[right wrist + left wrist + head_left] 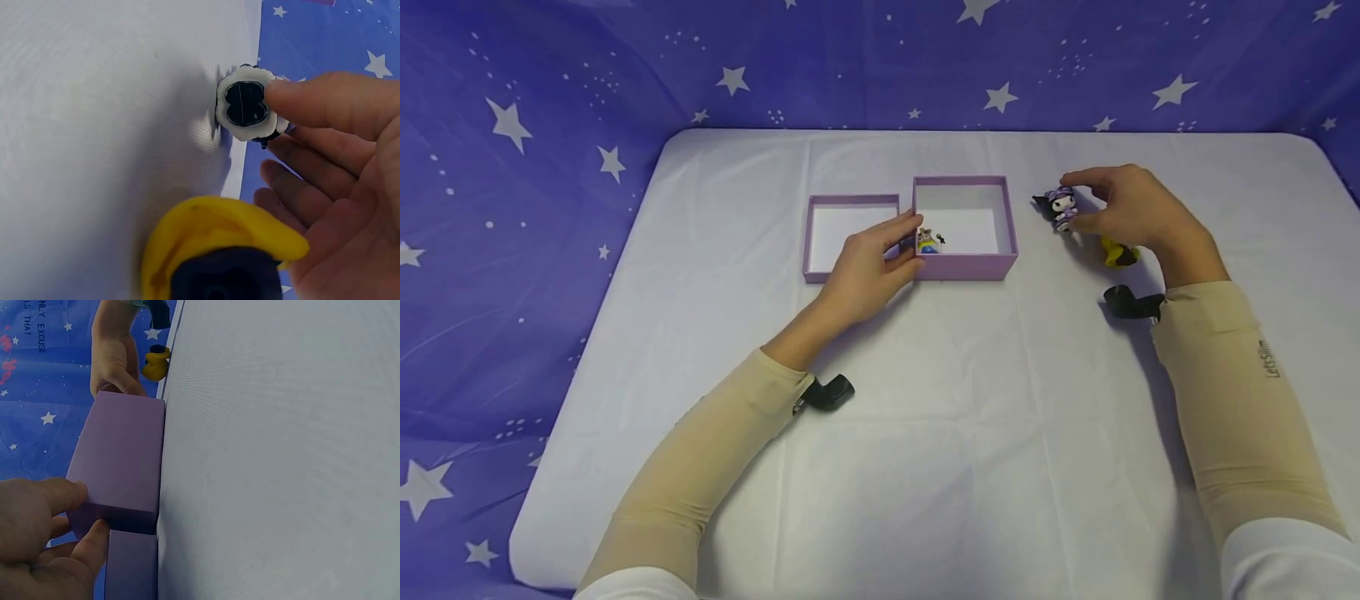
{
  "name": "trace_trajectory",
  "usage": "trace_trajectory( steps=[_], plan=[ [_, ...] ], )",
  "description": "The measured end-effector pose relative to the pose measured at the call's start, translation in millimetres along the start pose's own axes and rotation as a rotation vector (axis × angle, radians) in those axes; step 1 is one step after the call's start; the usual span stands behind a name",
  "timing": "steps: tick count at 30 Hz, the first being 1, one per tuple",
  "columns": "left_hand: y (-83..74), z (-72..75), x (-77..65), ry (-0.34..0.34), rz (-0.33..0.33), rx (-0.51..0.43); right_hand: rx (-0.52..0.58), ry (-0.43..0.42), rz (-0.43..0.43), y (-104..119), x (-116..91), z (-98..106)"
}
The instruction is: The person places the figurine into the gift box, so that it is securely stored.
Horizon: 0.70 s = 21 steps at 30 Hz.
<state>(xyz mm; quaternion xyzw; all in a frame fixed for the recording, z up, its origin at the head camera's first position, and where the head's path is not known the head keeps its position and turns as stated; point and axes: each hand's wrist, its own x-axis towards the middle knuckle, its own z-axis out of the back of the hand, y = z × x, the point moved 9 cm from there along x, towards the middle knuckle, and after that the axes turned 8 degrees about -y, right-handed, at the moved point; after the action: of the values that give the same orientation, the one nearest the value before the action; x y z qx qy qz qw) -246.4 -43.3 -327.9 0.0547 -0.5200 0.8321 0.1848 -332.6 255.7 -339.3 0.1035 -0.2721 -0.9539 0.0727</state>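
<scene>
- The right hand sits at about two o'clock on the white worktop, its thumb and fingers pinched around a small black-and-purple figure.
- In the right wrist view that figure shows its pale round base, with a fingertip pressed against its edge.
- Just behind the right hand, towards four o'clock of it, a yellow toy lies on the cloth; the right wrist view shows it large and close, apart from the held figure.
- The left hand rests at the near left corner of the deeper purple box, fingers loosely bent against its wall; I cannot tell whether they truly grip it.
- The left wrist view shows the thumb and a finger touching the purple side of that box.
- Inside the box, near its left wall, lies a small colourful figure.
- A shallower purple tray stands touching the box at its nine o'clock side.
- A star-printed blue cloth hangs around the worktop.
</scene>
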Motion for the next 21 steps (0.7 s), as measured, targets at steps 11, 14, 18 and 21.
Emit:
trace_trajectory(
  steps=[11, 14, 18, 21],
  plan=[
    [-1.7, 0.9, 0.8, -0.003, -0.009, 0.027, -0.026, -0.023, 0.047, 7.2, 1.4, 0.7],
    [-1.3, 0.8, 0.7, -0.004, -0.011, 0.032, -0.041, -0.049, 0.051, 9.9, 1.6, 1.6],
    [-1.1, 0.6, 0.1, -0.004, -0.01, 0.025, -0.042, -0.079, 0.041, 11.4, 1.2, 1.8],
    [-1.4, 0.2, -0.1, -0.001, -0.009, 0.023, -0.053, -0.09, 0.042, 12.3, 0.6, 1.5]
  ],
)
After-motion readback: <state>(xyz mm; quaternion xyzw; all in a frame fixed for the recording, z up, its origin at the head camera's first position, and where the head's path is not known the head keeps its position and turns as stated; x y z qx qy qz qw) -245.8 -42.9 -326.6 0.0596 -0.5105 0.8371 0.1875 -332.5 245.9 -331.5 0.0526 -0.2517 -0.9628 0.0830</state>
